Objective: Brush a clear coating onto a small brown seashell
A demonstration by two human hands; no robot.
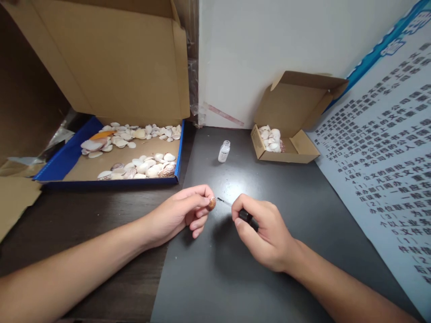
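Note:
Between the thumb and forefinger of my left hand point(188, 208) is a small brown seashell point(212, 204), partly covered by the fingertips. My right hand point(264, 229) grips the black cap of a small brush point(245, 216). The brush's thin stem points left, and its dark tip is close to the shell, with a small gap between them. Behind both hands stands a little clear glass bottle point(223, 152), upright and uncapped, with whitish contents or a pale label; I cannot tell which.
At the left, a blue-edged cardboard box point(180, 157) with its lid raised holds many pale shells point(153, 166) and an orange piece point(103, 135). A smaller open cardboard box point(286, 157) with white shells point(270, 138) stands back right. A printed sheet point(380, 179) lines the right side.

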